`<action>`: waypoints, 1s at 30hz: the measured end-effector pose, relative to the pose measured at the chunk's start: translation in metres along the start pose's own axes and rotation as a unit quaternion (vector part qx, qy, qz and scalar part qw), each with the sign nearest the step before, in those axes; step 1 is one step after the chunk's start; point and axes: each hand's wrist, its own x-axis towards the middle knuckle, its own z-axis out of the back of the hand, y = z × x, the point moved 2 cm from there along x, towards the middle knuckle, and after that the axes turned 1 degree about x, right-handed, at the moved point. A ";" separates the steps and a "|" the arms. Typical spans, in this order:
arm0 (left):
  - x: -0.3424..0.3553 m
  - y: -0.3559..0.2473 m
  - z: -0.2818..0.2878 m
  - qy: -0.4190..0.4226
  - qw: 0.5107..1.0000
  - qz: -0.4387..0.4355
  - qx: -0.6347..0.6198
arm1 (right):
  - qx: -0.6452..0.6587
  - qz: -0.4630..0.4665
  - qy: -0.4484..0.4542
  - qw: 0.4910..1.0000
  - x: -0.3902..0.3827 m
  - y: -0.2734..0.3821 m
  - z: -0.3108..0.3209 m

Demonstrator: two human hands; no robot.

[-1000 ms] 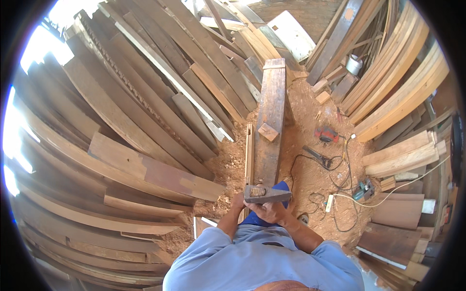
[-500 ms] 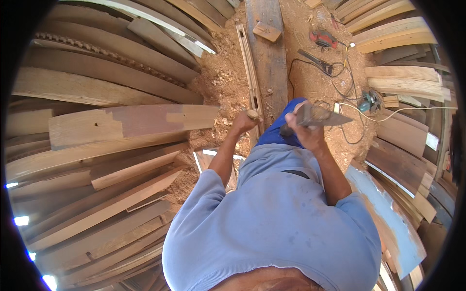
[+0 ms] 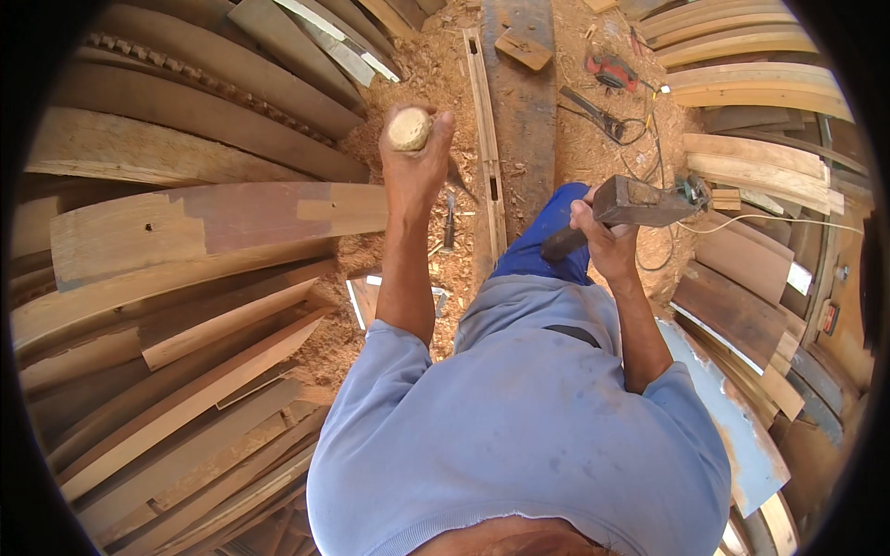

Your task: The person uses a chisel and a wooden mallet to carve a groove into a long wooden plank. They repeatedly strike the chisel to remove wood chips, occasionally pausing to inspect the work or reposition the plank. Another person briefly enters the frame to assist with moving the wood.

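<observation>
My left hand (image 3: 414, 167) is raised to the left of the narrow wooden strip, closed round a tool with a thick wooden handle (image 3: 410, 130), its pale round end facing up. A dark blurred blade shape pokes out beside the wrist; the tool looks like a chisel. In my right hand (image 3: 607, 243), above my right thigh, is a mallet (image 3: 663, 206) with a dark block-shaped head and dark handle. The narrow wooden strip (image 3: 484, 120), with slots cut in it, lies along a wide worn plank (image 3: 524, 139). Neither hand touches the strip.
A slim chisel-like tool (image 3: 450, 222) lies among wood shavings left of the strip. A wooden block (image 3: 524, 49) rests on the plank. Right of it are a red power tool (image 3: 612, 71), cords and a teal power tool (image 3: 693, 193). Stacked boards (image 3: 185, 227) line both sides.
My left hand has lifted off the strip and swung left and farther out with its tool. My right hand stays near my thigh, the mallet turned slightly.
</observation>
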 end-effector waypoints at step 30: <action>0.011 0.047 -0.044 0.125 0.991 0.044 0.004 | -0.137 -0.008 0.029 0.990 0.046 0.017 -0.017</action>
